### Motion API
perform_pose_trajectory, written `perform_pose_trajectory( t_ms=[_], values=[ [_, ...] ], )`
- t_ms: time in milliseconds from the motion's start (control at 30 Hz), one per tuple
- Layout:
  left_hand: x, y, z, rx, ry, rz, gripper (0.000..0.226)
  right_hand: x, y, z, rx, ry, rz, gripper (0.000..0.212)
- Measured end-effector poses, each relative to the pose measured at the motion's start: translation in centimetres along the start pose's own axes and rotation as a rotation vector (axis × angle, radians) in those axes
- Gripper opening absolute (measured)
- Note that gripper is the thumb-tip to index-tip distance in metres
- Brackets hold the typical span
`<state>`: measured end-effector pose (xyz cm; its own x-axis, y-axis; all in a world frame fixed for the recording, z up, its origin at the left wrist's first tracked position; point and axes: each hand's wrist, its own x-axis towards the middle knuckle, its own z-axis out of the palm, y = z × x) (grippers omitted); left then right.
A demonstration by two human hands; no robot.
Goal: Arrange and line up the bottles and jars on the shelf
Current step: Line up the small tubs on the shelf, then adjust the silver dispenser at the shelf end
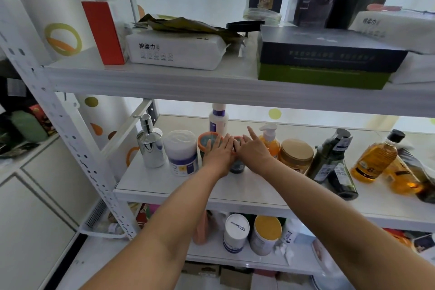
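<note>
Orange-rimmed jar [207,140] and dark jar [237,166]: side by side on middle shelf [235,187].
Your left hand [219,152] lies flat on the first; your right hand [253,149] touches the second, fingers straight, neither clasping.

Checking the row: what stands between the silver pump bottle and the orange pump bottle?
Head view: a white jar, then two orange-rimmed jars under the left hand and right hand; a white bottle stands behind them.

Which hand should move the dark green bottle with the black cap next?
Right. The right hand is nearer the dark green bottle, with only the orange pump bottle and tan-lidded jar between. The left hand is farther left and would probably have to cross it.
</note>
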<state>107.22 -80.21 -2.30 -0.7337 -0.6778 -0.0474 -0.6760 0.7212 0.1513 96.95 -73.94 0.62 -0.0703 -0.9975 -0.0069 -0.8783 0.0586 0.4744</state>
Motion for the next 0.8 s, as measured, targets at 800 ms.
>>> perform_pose_trajectory(
  t_ms=[800],
  values=[
    [-5.6, -17.2, -1.6, -0.611, 0.497, -0.847, 0.088, 10.7, -10.3, -9.0, 0.81, 0.063, 0.059, 0.081]
  ],
)
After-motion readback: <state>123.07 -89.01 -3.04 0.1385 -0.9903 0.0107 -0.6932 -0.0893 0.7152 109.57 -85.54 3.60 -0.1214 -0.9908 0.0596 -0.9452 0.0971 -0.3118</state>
